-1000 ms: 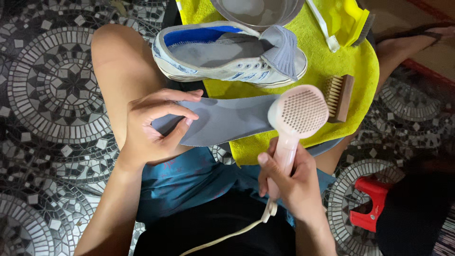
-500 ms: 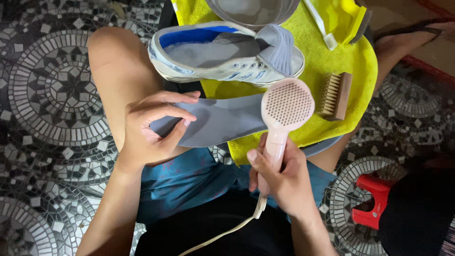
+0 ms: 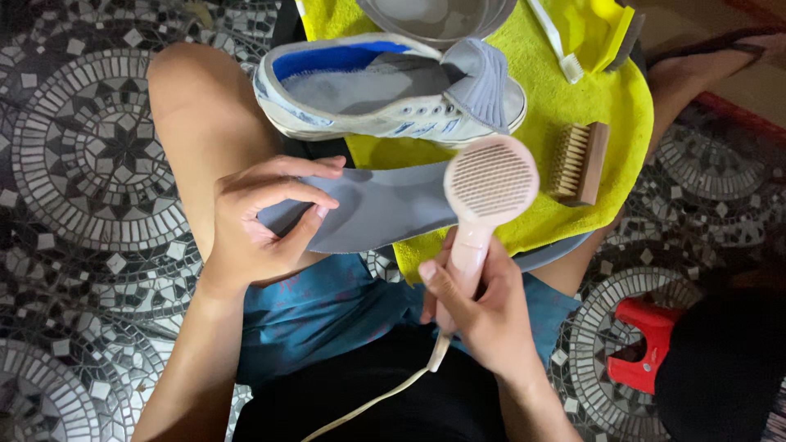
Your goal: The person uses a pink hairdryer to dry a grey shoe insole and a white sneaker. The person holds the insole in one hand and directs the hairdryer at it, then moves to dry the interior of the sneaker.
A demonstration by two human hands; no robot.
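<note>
The grey insole (image 3: 385, 209) lies flat across the person's lap, its near end pinched in the grip of the left hand (image 3: 262, 225), thumb below and fingers above. The right hand (image 3: 483, 315) has its grip wrapped tight round the handle of a pink hair dryer (image 3: 487, 196), whose round grille overlaps the far end of the insole. Just beyond, a white sneaker (image 3: 385, 90) rests on a yellow cloth (image 3: 565, 106). A wooden brush (image 3: 580, 162) lies on the cloth, beside the dryer head. The floor is mosaic tile (image 3: 90, 164).
</note>
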